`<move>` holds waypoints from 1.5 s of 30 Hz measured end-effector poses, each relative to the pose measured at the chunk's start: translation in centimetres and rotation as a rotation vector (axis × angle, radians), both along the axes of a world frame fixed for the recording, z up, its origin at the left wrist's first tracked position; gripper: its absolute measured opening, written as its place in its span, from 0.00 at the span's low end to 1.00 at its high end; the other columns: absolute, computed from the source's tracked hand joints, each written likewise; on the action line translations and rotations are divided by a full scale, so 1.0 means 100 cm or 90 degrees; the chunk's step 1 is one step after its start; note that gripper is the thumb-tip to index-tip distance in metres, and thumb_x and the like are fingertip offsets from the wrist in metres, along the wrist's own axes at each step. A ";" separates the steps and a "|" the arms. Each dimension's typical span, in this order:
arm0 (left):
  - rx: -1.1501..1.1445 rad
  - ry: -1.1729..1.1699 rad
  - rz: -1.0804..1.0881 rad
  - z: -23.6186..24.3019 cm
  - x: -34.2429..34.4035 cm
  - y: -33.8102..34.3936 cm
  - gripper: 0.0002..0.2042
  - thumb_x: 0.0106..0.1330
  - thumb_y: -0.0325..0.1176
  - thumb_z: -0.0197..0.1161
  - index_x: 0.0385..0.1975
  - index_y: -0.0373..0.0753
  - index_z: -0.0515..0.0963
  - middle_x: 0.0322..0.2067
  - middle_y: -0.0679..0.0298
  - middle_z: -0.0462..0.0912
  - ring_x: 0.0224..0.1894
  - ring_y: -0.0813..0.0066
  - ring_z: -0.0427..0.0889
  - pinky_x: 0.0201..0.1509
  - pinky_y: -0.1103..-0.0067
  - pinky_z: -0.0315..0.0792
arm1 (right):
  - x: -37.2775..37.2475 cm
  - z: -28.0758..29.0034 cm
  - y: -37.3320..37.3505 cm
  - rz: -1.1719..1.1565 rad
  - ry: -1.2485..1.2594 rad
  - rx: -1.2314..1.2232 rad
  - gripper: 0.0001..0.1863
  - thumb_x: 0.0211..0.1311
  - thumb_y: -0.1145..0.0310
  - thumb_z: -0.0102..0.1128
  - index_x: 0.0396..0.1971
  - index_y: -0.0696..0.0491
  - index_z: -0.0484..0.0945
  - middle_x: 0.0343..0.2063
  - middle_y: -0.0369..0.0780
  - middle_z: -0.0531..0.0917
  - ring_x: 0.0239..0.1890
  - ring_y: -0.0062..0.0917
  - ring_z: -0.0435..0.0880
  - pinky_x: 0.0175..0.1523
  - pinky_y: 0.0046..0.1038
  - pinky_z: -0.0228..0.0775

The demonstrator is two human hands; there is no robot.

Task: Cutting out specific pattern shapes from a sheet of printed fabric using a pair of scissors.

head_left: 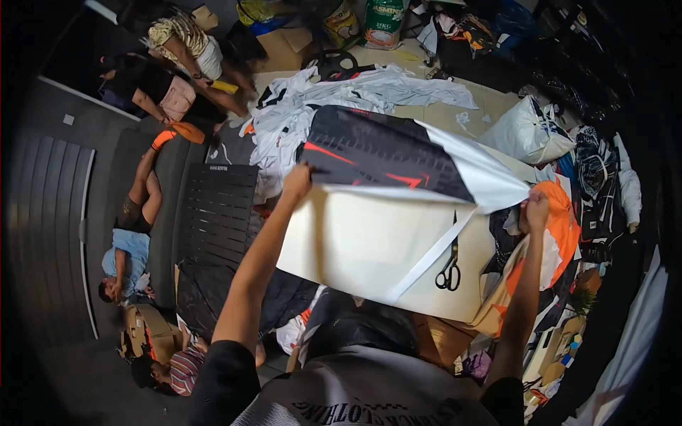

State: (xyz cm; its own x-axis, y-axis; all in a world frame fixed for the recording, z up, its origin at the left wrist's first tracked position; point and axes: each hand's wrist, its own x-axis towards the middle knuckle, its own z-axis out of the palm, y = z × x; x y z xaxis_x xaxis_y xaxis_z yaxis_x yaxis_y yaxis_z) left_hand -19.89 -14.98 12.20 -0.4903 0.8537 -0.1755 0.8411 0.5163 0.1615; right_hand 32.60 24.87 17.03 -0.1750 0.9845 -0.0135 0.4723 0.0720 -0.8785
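Both my arms reach over a white tabletop point(355, 241), stretching a piece of printed fabric point(383, 153) across its far side. The fabric is black with red marks, and has a white edge. At its near left corner my left hand point(297, 183) is closed on it. My right hand point(536, 211) grips the white part at the right corner, beside a heap of orange and white cloth point(561, 231). Between my arms, scissors with black handles point(449, 270) lie on the table. A narrow white strip point(426, 264) slants next to them.
White cloth point(284, 121) is piled beyond the table. At the right stands a stuffed white sack point(529, 131). A black slatted bench point(219, 206) is on the left. Several people are on the left side, one lying on a dark sofa point(131, 245). Cardboard boxes point(153, 330) stand low left.
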 end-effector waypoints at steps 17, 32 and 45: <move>0.479 0.305 -0.168 0.314 -0.022 0.090 0.18 0.48 0.21 0.55 0.40 0.46 0.79 0.37 0.68 0.79 0.37 0.61 0.79 0.39 0.71 0.72 | 0.115 0.070 -0.019 0.094 -0.040 0.143 0.10 0.69 0.69 0.49 0.35 0.59 0.77 0.21 0.35 0.76 0.20 0.16 0.71 0.26 0.18 0.64; 0.167 0.028 -0.090 0.059 -0.093 -0.205 0.18 0.52 0.21 0.54 0.43 0.42 0.79 0.40 0.62 0.73 0.40 0.58 0.75 0.42 0.71 0.71 | -0.032 -0.096 -0.276 0.013 -0.134 -0.042 0.08 0.55 0.80 0.45 0.28 0.58 0.75 0.17 0.38 0.74 0.14 0.23 0.72 0.21 0.25 0.67; 0.067 -0.112 -0.020 -0.025 -0.068 -0.255 0.23 0.50 0.22 0.56 0.50 0.42 0.76 0.51 0.52 0.71 0.50 0.49 0.72 0.52 0.65 0.69 | -0.043 -0.134 -0.325 -0.025 -0.202 0.060 0.05 0.49 0.81 0.49 0.21 0.58 0.75 0.18 0.40 0.78 0.21 0.33 0.77 0.31 0.31 0.72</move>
State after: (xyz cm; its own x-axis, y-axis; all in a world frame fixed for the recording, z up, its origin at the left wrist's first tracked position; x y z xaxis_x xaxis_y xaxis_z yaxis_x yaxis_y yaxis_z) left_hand -26.68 -40.44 9.67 -0.4332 0.8860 -0.1653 0.8103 0.4631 0.3591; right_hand 28.29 -7.63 3.60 -0.1390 0.9898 0.0303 0.7254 0.1226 -0.6773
